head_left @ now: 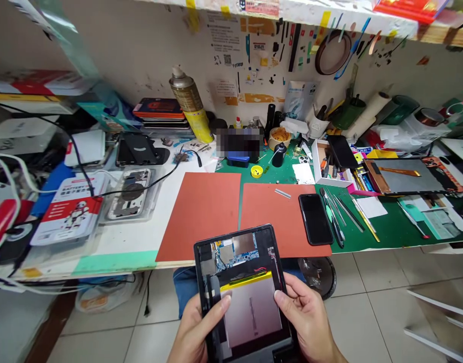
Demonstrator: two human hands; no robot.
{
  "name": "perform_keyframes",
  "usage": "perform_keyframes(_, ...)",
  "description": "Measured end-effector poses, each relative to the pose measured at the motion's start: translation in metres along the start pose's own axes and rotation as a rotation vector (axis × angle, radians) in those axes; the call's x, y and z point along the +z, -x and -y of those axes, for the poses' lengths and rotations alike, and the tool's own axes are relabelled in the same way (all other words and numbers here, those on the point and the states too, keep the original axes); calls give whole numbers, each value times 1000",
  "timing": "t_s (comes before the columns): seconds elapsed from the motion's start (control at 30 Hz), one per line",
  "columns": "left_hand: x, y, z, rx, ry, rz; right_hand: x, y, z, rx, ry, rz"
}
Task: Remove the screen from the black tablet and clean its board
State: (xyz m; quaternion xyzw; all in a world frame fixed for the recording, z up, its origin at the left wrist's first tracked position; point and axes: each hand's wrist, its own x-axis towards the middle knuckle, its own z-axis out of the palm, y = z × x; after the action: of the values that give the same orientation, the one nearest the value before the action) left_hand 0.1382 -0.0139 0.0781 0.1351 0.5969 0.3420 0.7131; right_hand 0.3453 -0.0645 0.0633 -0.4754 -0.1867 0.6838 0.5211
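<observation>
An opened tablet (250,307) is held tilted in front of the table's near edge, its inside facing up. A blue circuit board (237,257) shows at its top, and a large silver battery (252,315) with a yellow strip lies below. My left hand (201,327) grips the left side, thumb on the battery's left edge. My right hand (305,317) grips the right side, thumb on the battery's right edge. Behind the tablet, two orange-red mats (205,206) lie side by side. On the right one rest a black phone (315,219) and a small metal strip (283,193).
Tweezers and pry tools (345,212) lie right of the phone. A tool box (332,179) and a tablet part (409,174) stand behind them. At the left are a phone housing (129,194), a printed package (70,206) and cables. A spray can (191,103) leans near the wall.
</observation>
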Motion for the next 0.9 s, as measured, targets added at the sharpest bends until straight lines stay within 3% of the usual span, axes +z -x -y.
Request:
perform_keyframes(0.4, -3, 4, 2, 76, -127, -35, 3, 1, 0, -21, 25, -15)
perform_keyframes(0.63, 0, 6, 0, 228, -314, 118, 2, -40, 55, -187, 222, -186)
perform_keyframes(0.73, 0, 7, 2, 293, -397, 147, 5, -57, 68, -206, 227, -182)
perform_keyframes(0.9, -2, 8, 3, 303, -414, 172, 9, -62, 72, -168, 164, -125)
